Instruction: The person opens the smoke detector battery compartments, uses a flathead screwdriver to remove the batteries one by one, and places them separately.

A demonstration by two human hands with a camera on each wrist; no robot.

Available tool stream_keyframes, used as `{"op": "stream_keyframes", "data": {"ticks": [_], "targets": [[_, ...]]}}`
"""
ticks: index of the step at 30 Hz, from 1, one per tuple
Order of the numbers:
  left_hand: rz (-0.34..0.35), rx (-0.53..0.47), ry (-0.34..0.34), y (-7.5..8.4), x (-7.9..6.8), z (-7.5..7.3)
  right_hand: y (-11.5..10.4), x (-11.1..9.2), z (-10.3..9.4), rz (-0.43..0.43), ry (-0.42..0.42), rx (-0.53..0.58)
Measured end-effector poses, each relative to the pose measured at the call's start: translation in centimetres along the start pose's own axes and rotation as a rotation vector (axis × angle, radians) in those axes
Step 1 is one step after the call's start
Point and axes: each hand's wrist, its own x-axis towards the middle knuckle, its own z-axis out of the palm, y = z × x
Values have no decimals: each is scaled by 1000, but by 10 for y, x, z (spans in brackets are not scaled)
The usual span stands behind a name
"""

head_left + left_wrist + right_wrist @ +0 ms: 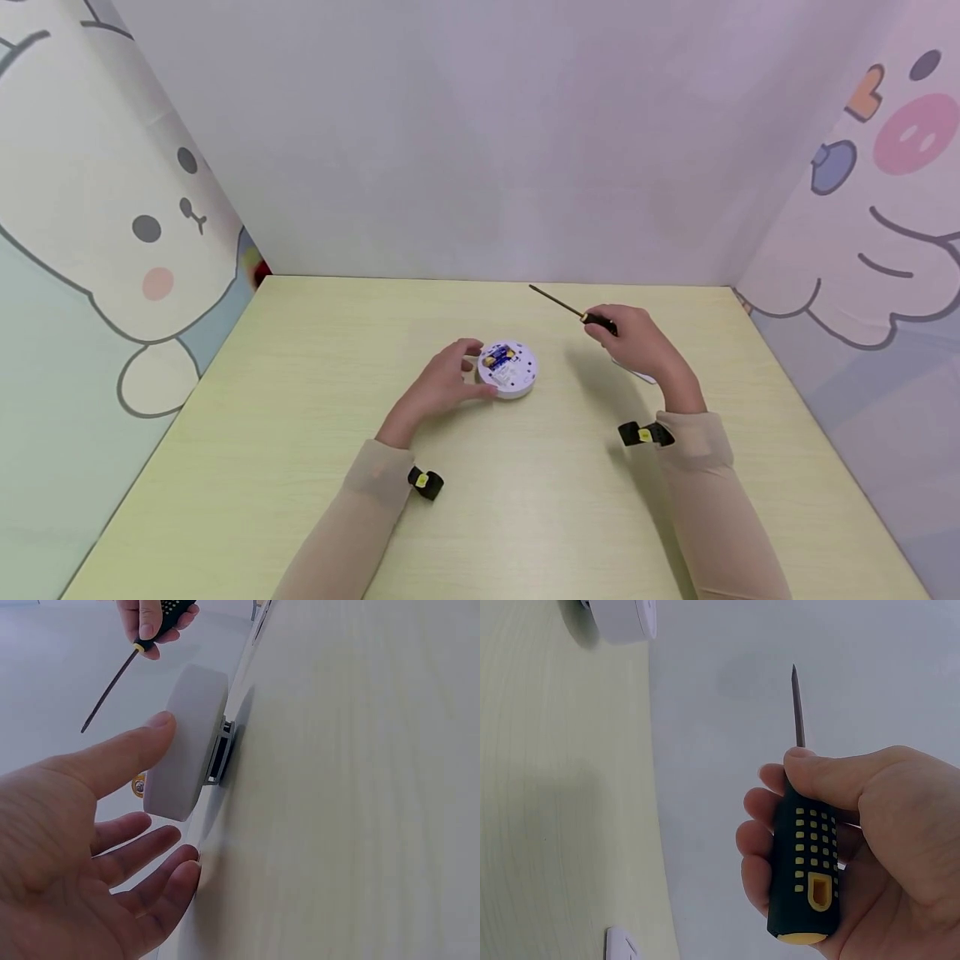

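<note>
A round white battery-powered device (517,383) lies on the table, its back with blue-and-gold batteries facing up. My left hand (442,379) is at its left side. In the left wrist view the thumb touches the white side wall (191,742), while the other fingers stay loosely spread and apart from it. A grey-and-black fitting (220,754) sticks out from its underside. To the right, my right hand (633,333) grips a screwdriver by its dark green handle with yellow dots (802,840). The thin shaft (555,300) points up and left, away from the device.
A small white flat piece (641,375) lies on the pale wooden table (525,508), partly hidden under the right hand. White cloth (480,150) hangs behind the table, and cartoon-printed cloth stands at both sides.
</note>
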Motion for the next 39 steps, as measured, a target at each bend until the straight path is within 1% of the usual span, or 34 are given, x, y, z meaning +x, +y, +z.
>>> {"op": "stream_keyframes", "data": {"ticks": [7, 13, 19, 26, 39], "targets": [[-18, -2, -2, 0, -1, -5, 0, 1, 0, -1, 1, -1], [0, -4, -13, -2, -3, -8, 1, 1, 0, -5, 2, -9], [8, -7, -29, -1, -5, -13, 1, 1, -1, -8, 2, -6], [33, -1, -46, -1, -5, -15, 2, 0, -2, 1, 1, -12], [61, 30, -37, -2, -6, -16, 1, 0, -2, 2, -2, -5]]}}
